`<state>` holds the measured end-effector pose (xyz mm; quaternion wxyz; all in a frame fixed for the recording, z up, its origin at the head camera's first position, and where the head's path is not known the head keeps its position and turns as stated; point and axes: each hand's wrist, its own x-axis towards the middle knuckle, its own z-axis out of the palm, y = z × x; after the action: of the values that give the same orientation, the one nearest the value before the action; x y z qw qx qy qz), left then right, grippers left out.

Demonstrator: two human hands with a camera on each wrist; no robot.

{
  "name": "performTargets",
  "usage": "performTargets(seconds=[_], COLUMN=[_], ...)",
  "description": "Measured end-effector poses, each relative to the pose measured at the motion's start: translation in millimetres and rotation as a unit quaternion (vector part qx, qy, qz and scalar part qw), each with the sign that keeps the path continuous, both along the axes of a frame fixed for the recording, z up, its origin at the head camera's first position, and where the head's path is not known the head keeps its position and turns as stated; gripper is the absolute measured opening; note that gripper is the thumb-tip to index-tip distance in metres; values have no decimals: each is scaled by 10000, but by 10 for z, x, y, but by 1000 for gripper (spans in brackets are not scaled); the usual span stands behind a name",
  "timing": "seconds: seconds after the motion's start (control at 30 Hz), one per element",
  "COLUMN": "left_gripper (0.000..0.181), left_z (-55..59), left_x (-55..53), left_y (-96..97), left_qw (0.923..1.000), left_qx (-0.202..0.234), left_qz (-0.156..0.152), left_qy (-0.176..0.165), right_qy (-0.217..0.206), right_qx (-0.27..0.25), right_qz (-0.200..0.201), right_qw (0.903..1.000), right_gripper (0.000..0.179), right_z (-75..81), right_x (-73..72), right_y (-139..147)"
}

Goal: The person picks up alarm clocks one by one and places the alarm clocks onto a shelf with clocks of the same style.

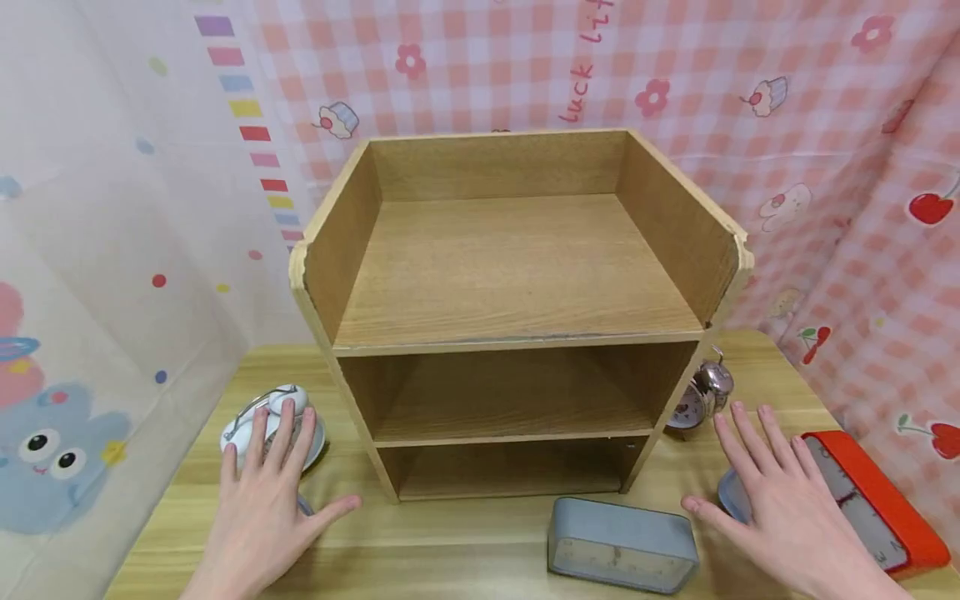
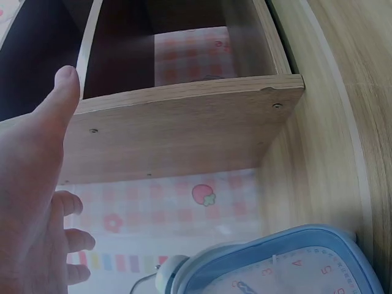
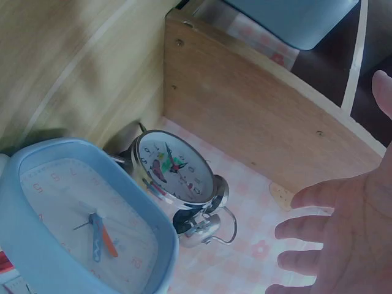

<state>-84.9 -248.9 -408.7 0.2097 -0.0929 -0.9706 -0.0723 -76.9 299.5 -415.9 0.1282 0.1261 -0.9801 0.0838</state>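
Both my hands spread wide, holding nothing: left hand (image 1: 266, 492) over a white twin-bell clock (image 1: 242, 432), right hand (image 1: 791, 504) near a pale-blue rounded clock (image 3: 86, 202) showing 5, 6, 7; pink-checked cloth (image 1: 480, 92) reads "luck".

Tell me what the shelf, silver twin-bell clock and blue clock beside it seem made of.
Shelf: wood or wood-look board, dull finish; visible grain and worn edges.
Silver twin-bell clock: probably polished metal, from bright reflections, or maybe plated plastic.
Blue clock: likely moulded plastic, smooth with soft sheen; even colour and rounded corners.
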Motion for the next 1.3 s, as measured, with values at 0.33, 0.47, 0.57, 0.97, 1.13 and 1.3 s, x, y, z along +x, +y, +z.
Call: performTargets(seconds=[0.33, 0.47, 0.57, 0.97, 1.13, 1.3], left_gripper=[116, 113, 108, 82, 76, 75], left_z=[106, 181, 239, 539, 674, 806], left_x=[-16, -21, -35, -161, -204, -284], left_y=[43, 72, 85, 190, 261, 332], left_qw=[9990, 9957, 9891, 9310, 9089, 8874], left_qx=[383, 876, 1367, 3149, 3497, 3674], left_qz=[-179, -298, -495, -1366, -1752, -2113], left_qy=[167, 110, 233, 1239, 1450, 1813], right_qy=[357, 351, 337, 171, 227, 137], right_qx=[-106, -241, -316, -264, -213, -57], right_qz=[172, 170, 139, 141, 266, 292], right_qw=[9992, 9989, 9988, 9994, 9992, 9995], right_gripper=[109, 108, 106, 108, 108, 109], right_z=[172, 264, 318, 480, 564, 613], right_x=[-35, -94, -157, -471, -617, -784], right_y=[-75, -71, -43, 47, 72, 125])
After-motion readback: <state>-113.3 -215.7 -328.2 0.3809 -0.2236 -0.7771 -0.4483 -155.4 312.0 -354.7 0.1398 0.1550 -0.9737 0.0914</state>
